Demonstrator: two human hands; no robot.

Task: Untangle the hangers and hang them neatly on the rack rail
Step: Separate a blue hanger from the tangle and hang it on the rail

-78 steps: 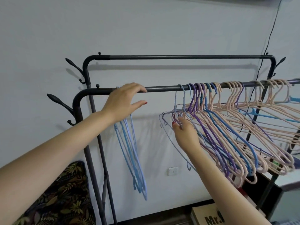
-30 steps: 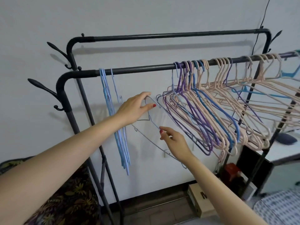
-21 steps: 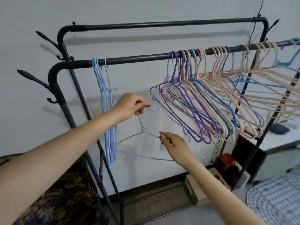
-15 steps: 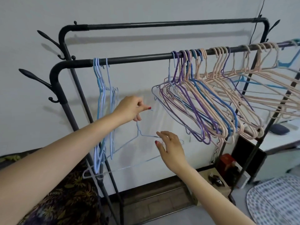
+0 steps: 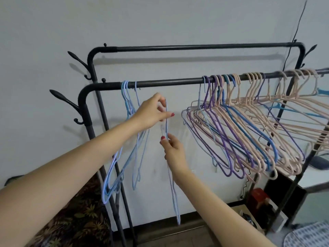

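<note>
**A:** Where are the hands?

**B:** The left hand (image 5: 153, 111) pinches the hook end of a pale blue hanger (image 5: 173, 184), just below the front rail (image 5: 169, 83). The right hand (image 5: 171, 148) pinches the hanger's neck lower down. It hangs edge-on between them, off the rail.

**A:** And around them?

**B:** To the left, a few blue hangers (image 5: 122, 154) hang from the rail. To the right, a crowded bunch of pink, purple and blue hangers (image 5: 249, 136) overlaps.

**A:** How would the hanger handle?

**B:** It looks thin, light and springy, likely to snag. Holding by the hook and neck seems best.
</note>
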